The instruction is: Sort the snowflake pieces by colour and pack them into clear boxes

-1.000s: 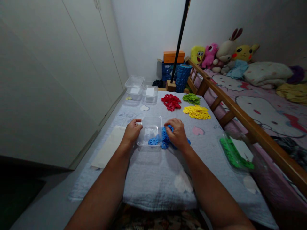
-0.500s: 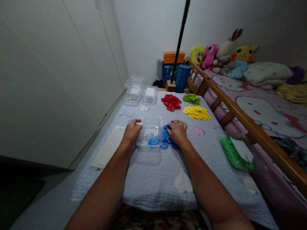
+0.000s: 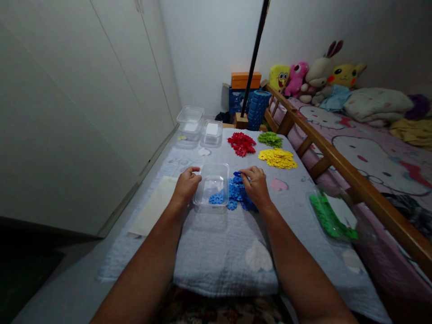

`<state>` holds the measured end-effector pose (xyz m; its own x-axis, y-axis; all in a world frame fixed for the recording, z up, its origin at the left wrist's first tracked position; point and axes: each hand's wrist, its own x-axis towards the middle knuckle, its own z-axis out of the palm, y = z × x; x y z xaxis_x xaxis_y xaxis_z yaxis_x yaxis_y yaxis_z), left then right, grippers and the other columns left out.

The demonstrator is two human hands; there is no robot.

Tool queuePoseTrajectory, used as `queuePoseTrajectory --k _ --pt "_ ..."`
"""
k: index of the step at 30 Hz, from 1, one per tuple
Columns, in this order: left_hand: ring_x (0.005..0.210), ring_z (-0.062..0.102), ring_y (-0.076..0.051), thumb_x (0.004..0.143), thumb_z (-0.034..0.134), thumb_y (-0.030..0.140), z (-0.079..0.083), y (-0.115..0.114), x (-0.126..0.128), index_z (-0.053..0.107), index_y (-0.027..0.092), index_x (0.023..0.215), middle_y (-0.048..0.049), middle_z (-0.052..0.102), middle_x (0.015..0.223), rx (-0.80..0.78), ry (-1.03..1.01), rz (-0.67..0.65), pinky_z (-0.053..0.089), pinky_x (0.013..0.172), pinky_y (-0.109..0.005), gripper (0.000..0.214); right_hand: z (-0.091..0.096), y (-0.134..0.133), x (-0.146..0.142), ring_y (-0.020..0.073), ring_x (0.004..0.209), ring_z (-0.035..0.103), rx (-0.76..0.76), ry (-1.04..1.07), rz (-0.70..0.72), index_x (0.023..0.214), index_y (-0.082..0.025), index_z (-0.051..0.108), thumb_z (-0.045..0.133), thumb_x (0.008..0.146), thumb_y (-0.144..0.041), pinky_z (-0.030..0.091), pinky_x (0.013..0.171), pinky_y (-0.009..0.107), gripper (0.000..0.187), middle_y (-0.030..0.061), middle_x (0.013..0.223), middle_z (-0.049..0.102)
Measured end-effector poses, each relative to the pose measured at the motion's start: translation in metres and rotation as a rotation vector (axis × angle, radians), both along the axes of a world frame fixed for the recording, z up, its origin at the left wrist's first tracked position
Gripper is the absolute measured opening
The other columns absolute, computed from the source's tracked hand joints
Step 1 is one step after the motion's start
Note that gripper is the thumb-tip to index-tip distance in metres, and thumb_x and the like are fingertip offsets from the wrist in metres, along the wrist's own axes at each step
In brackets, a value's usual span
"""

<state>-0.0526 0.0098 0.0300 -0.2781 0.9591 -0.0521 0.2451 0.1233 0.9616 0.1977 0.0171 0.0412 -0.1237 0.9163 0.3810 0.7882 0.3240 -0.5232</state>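
A clear plastic container [image 3: 212, 179] stands on the cloth in front of me, with a few blue snowflake-shaped discs [image 3: 216, 198] at its bottom. My left hand [image 3: 187, 183] grips its left rim between thumb and fingers. Just right of the container lies a pile of blue discs [image 3: 235, 191]. Over that pile, my right hand [image 3: 255, 182] pinches a blue disc [image 3: 237, 174] between thumb and fingertips. Part of the pile is hidden under the right hand.
Red discs [image 3: 242, 144], yellow discs [image 3: 278, 158] and light green discs [image 3: 270, 139] lie in piles farther back. Clear containers [image 3: 191, 118] stand at the back left. A container of green pieces [image 3: 332, 217] sits at right, beside a wooden bed rail [image 3: 324, 163].
My right hand has lifted slightly from the pile and now pinches a blue disc. The left hand still holds the container in place.
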Motion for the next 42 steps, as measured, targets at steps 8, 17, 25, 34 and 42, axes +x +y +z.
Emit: queuePoseTrajectory --k 8,17,25,34,42 --pt "0.045 0.031 -0.010 0.062 0.056 0.029 0.002 -0.003 0.003 0.065 0.016 0.106 0.0090 0.037 0.055 0.013 -0.018 -0.010 0.023 0.047 -0.023 0.047 0.022 -0.024 -0.026 0.0241 0.101 0.058 0.024 0.183 0.201 0.097 -0.026 0.071 0.064 0.089 -0.022 0.037 0.104 0.042 0.012 0.0036 0.094 0.071" --pt "0.046 0.032 -0.010 0.062 0.057 0.027 0.003 -0.002 0.002 0.066 0.016 0.105 0.0087 0.036 0.055 0.025 0.000 -0.012 0.024 0.047 -0.023 0.046 0.020 -0.033 -0.040 0.0229 0.115 0.055 -0.160 -0.057 0.439 0.092 -0.028 0.072 0.062 0.091 -0.015 0.009 0.119 0.063 0.017 0.0023 0.100 0.071" --pt "0.046 0.031 -0.011 0.062 0.057 0.028 0.002 -0.002 0.003 0.066 0.017 0.105 0.0087 0.037 0.055 0.020 -0.015 -0.015 0.024 0.047 -0.023 0.046 0.022 -0.023 -0.025 0.0239 0.111 0.057 -0.056 0.009 0.338 0.093 -0.025 0.072 0.057 0.090 -0.016 0.025 0.115 0.050 0.017 0.0047 0.104 0.073" --pt "0.046 0.032 -0.011 0.062 0.058 0.028 0.000 0.000 0.001 0.066 0.016 0.104 0.0086 0.036 0.055 0.036 -0.007 -0.020 0.023 0.047 -0.023 0.044 0.007 -0.005 0.005 0.0294 0.115 0.053 -0.161 -0.164 0.119 0.104 -0.023 0.076 0.064 0.090 -0.028 0.033 0.104 0.047 0.020 0.0094 0.116 0.068" --pt "0.047 0.033 -0.011 0.063 0.056 0.028 -0.001 0.001 -0.001 0.066 0.015 0.106 0.0081 0.038 0.055 0.032 0.025 -0.006 0.024 0.048 -0.023 0.046 -0.004 -0.012 -0.006 0.0304 0.120 0.048 -0.164 -0.321 0.218 0.113 -0.023 0.073 0.072 0.086 -0.034 0.028 0.109 0.049 0.029 0.0103 0.124 0.064"
